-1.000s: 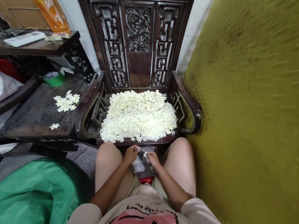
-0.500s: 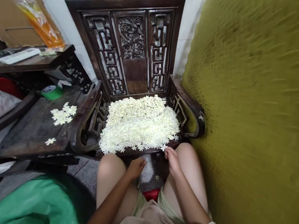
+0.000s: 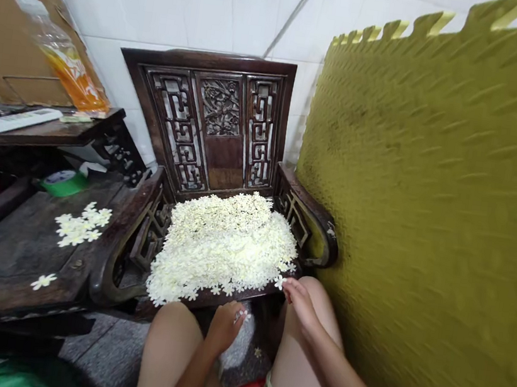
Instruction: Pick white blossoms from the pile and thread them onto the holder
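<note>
A thick heap of white five-petalled flowers (image 3: 227,246) covers the seat of a dark carved wooden chair (image 3: 222,170) in front of my knees. At the seat's front right edge, my right hand (image 3: 300,300) has its fingertips pinched on one white flower (image 3: 280,282). Lower and to the left, my left hand (image 3: 224,327) hovers between my knees with its fingers curled. White petals (image 3: 242,316) poke out at its fingertips; how many flowers it holds is hidden.
A second wooden chair (image 3: 3,249) on the left bears a small flower cluster (image 3: 81,225), a single flower (image 3: 43,281) and green tape (image 3: 64,183). An orange drink bottle (image 3: 71,74) and a white remote (image 3: 18,120) lie beyond. A yellow foam mat (image 3: 429,197) walls the right side.
The view has tilted up and turned left, so the chair sits lower in it. White petals now show at my left hand's fingers. My right hand stays at the flower by the seat edge.
</note>
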